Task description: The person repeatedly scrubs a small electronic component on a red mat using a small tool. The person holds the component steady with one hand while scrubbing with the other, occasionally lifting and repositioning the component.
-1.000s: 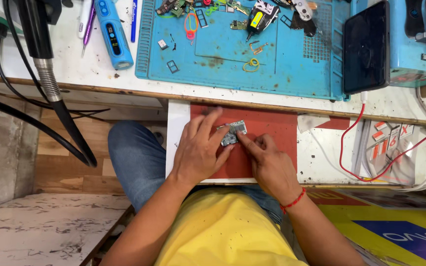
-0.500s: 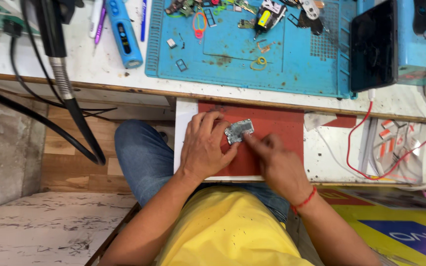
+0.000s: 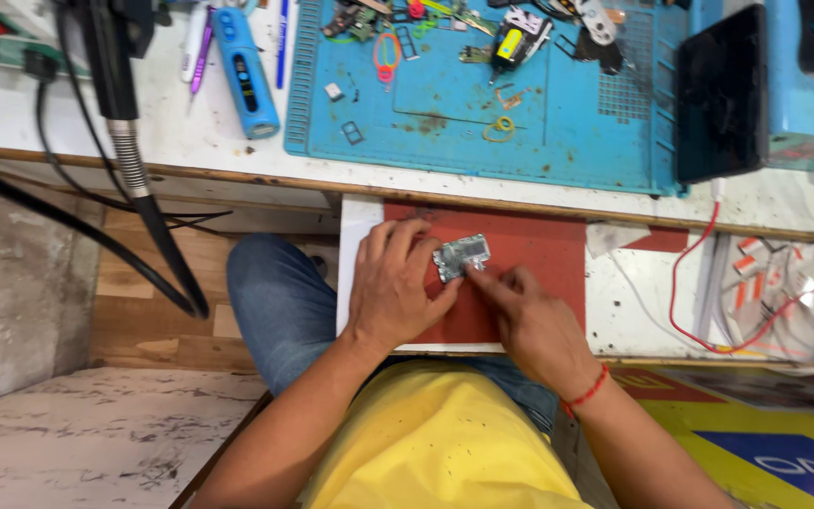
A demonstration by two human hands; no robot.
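A small grey-green circuit board (image 3: 462,255) lies on a red mat (image 3: 539,254) on a pulled-out shelf below the workbench. My left hand (image 3: 396,287) rests flat on the mat, its fingertips pinning the board's left edge. My right hand (image 3: 531,316) comes in from the right, its fingers pinched together at the board's lower right corner. Whether it holds a small tool or part there is too small to tell.
A blue work mat (image 3: 558,104) on the bench carries loose parts, tweezers and rubber bands. A dark phone (image 3: 720,94) leans at its right. A blue pen-shaped tool (image 3: 247,71) lies at the left. Black cables (image 3: 134,188) hang down left; red wires (image 3: 708,311) trail right.
The view has shifted slightly. My right hand's fingertips have edged closer onto the board's right corner; my left hand stays pressed on the mat and board.
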